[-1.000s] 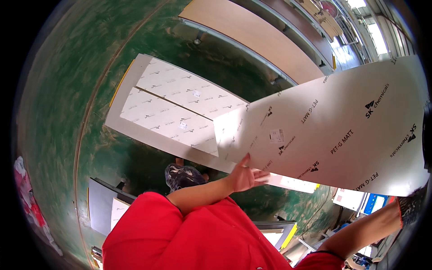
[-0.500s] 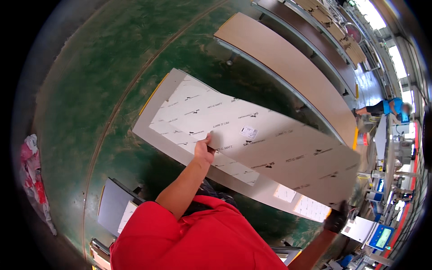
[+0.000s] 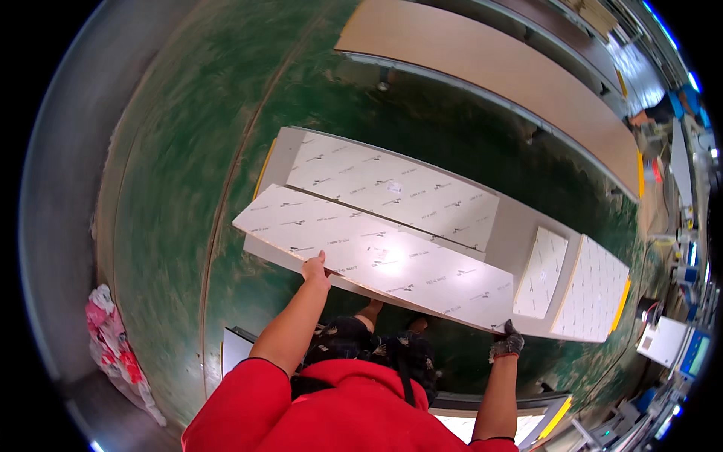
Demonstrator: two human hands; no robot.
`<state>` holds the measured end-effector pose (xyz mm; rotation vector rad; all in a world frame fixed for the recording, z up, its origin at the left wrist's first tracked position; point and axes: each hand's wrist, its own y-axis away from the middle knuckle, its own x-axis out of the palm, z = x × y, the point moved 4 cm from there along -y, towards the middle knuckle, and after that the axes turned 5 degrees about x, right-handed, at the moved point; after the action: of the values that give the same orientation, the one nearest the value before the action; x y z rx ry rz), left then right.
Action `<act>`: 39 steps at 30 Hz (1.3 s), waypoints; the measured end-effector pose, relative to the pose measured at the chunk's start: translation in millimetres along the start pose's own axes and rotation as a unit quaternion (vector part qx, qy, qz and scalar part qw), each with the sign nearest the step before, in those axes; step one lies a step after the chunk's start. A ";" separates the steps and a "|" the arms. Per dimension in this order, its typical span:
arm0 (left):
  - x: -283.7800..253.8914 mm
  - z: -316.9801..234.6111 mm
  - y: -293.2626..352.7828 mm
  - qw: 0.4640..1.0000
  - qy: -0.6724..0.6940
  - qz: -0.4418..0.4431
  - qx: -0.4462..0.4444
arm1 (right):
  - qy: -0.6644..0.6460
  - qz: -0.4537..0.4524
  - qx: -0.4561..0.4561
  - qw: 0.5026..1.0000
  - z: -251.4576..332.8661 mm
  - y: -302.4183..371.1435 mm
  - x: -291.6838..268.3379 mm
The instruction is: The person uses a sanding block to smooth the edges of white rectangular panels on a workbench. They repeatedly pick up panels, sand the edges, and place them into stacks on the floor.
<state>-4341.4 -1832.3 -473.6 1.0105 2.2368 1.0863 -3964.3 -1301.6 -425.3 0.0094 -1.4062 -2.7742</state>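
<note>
The white board (image 3: 395, 260) lies over the near half of the long grey surface (image 3: 516, 226), its left corner jutting past the surface's left end. A narrow dark gap parts it from the second board (image 3: 414, 197); its right end sits just beside a small board (image 3: 541, 273). Green floor (image 3: 482, 113) separates the surface from a tan table (image 3: 497, 68). The bare left hand (image 3: 316, 271) grips the white board's near edge, thumb on top; the gloved right hand (image 3: 507, 343) grips its near right corner. Whether the board touches the surface, I cannot tell.
</note>
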 end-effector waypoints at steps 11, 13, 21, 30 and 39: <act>37.0 48.4 -69.9 0.999 -0.020 0.017 0.028 | -0.012 -0.004 0.030 0.999 -68.5 -106.4 30.7; 40.6 55.4 -79.1 1.000 -0.009 0.019 0.022 | -0.019 0.002 0.045 0.999 -77.9 -121.2 38.6; 39.4 82.0 -100.9 0.999 0.018 0.046 0.014 | -0.021 0.013 0.048 0.999 -106.9 -178.1 30.1; 23.7 97.9 -114.4 0.981 -0.107 0.161 -0.012 | 0.154 -0.015 0.095 0.983 -130.8 -186.1 15.8; -30.6 124.7 -103.3 0.894 -0.414 0.109 -0.131 | 0.589 0.017 -0.178 0.788 -155.7 -104.5 36.6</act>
<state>-4283.3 -1840.3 -627.6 1.3044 1.2825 0.7871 -4000.4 -1366.5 -601.2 1.3761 -0.5016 -2.0808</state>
